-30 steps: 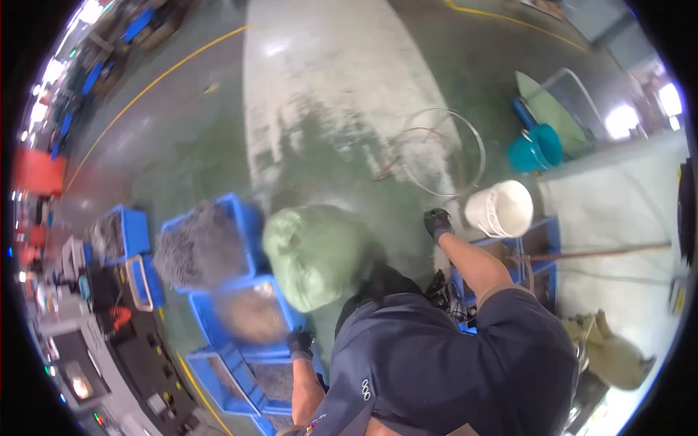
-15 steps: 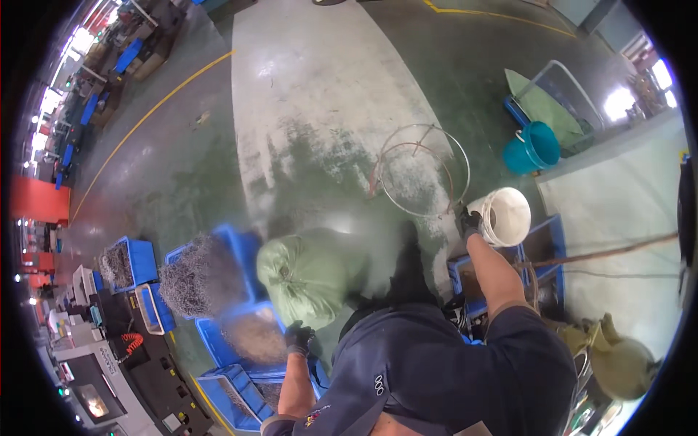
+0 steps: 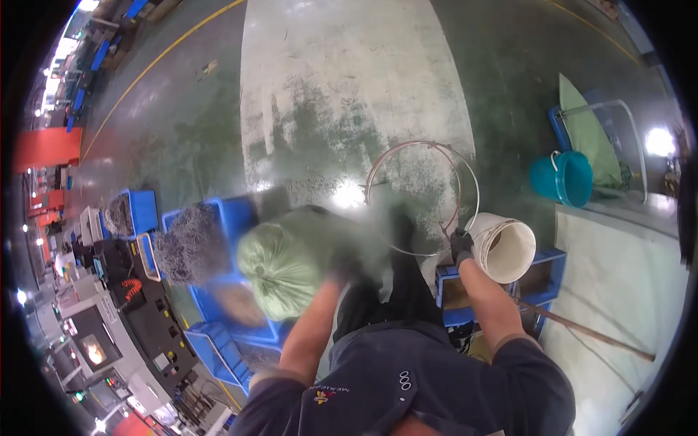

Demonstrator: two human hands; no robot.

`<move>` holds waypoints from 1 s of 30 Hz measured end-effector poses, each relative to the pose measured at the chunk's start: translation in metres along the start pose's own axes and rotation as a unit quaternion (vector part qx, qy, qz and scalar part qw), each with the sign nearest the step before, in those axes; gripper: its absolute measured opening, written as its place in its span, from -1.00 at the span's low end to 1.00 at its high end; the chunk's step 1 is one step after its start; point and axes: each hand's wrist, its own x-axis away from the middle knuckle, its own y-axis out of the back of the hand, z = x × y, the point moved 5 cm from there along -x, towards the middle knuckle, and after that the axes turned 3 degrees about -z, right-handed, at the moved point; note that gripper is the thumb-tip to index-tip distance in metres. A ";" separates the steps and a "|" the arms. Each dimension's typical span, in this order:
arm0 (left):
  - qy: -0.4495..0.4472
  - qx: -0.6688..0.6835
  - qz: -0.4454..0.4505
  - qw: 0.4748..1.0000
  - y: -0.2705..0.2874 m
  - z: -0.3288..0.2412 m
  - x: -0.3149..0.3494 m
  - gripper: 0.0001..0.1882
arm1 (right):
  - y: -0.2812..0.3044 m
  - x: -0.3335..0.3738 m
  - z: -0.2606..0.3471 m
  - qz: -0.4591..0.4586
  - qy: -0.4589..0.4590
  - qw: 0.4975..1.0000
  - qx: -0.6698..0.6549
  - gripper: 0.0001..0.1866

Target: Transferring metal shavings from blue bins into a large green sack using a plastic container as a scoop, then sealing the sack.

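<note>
A full, light green woven sack [image 3: 291,254] stands in front of me to the left, its gathered top bunched up. My left hand [image 3: 345,263], dark-gloved and smeared by motion, is at the sack's right side; its fingers cannot be made out. My right hand [image 3: 461,245], also in a dark glove, closes on the near right edge of a wire hoop frame [image 3: 456,182] with two thin rings, one reddish and one silvery. Just right of that hand is a tilted white bucket [image 3: 518,251], its mouth facing right.
Blue crates [image 3: 236,214] stand at the left, one heaped with tangled metal shavings [image 3: 190,247]. A blue bin [image 3: 552,272] sits under the white bucket, beside a wooden pole [image 3: 582,336]. Farther right are a teal bucket [image 3: 574,178] and a trolley handle [image 3: 640,145]. A machine [image 3: 94,338] stands left.
My left hand has moved right and up from the sack's near edge to its right side. My right hand stays at the hoop frame. The whole view has shifted, with floor items now lower.
</note>
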 end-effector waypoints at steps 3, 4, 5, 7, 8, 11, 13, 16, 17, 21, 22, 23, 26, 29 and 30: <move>0.062 0.023 0.012 0.998 -0.090 -0.033 -0.073 -0.52 | 0.012 -0.003 -0.032 0.087 -0.159 0.954 -0.239 -0.76; 0.053 0.006 0.008 0.999 -0.104 -0.039 -0.086 -0.49 | 0.012 -0.004 -0.029 0.094 -0.159 0.955 -0.232 -0.76; 0.056 0.050 -0.033 0.997 -0.102 -0.037 -0.099 -0.50 | 0.000 0.004 -0.012 0.134 -0.175 0.934 -0.281 -0.74; 0.202 0.372 -0.002 0.906 -0.122 -0.051 -0.116 -0.58 | 0.003 0.007 -0.003 0.158 -0.199 0.911 -0.324 -0.73; 0.238 0.225 -0.013 0.945 -0.154 -0.105 -0.112 -0.78 | 0.029 0.001 -0.010 0.115 -0.169 0.922 -0.329 -0.74; 0.264 0.284 -0.086 0.918 -0.131 -0.110 -0.132 -0.95 | 0.021 0.005 0.044 0.120 -0.092 0.943 -0.298 -0.75; 0.235 0.299 -0.031 0.924 -0.126 -0.144 -0.140 -0.94 | 0.028 -0.002 0.074 0.097 -0.069 0.952 -0.283 -0.78; 0.191 0.316 -0.051 0.928 -0.110 -0.190 -0.145 -0.83 | 0.025 0.005 0.120 0.119 -0.087 0.941 -0.303 -0.77; 0.158 0.302 -0.049 0.939 -0.101 -0.207 -0.148 -0.76 | 0.021 0.004 0.131 0.148 -0.170 0.904 -0.363 -0.74; 0.113 0.384 -0.013 0.916 -0.049 -0.242 -0.167 -0.77 | -0.019 0.003 0.173 0.186 -0.085 0.922 -0.327 -0.71; 0.118 0.381 -0.050 0.916 -0.032 -0.245 -0.173 -0.79 | -0.036 0.000 0.185 0.192 -0.076 0.924 -0.322 -0.71; 0.114 0.373 -0.062 0.919 -0.013 -0.250 -0.181 -0.81 | -0.056 -0.003 0.199 0.224 -0.077 0.918 -0.317 -0.70; 0.070 0.398 -0.104 0.909 0.073 -0.234 -0.198 -0.83 | -0.124 0.048 0.281 0.228 -0.032 0.949 -0.215 -0.69; -0.010 0.327 -0.166 0.930 0.153 -0.237 -0.225 -0.79 | -0.208 0.046 0.327 0.320 -0.049 0.919 -0.227 -0.70; 0.037 0.336 -0.161 0.927 0.189 -0.231 -0.236 -0.52 | -0.245 0.054 0.354 0.353 -0.056 0.905 -0.231 -0.68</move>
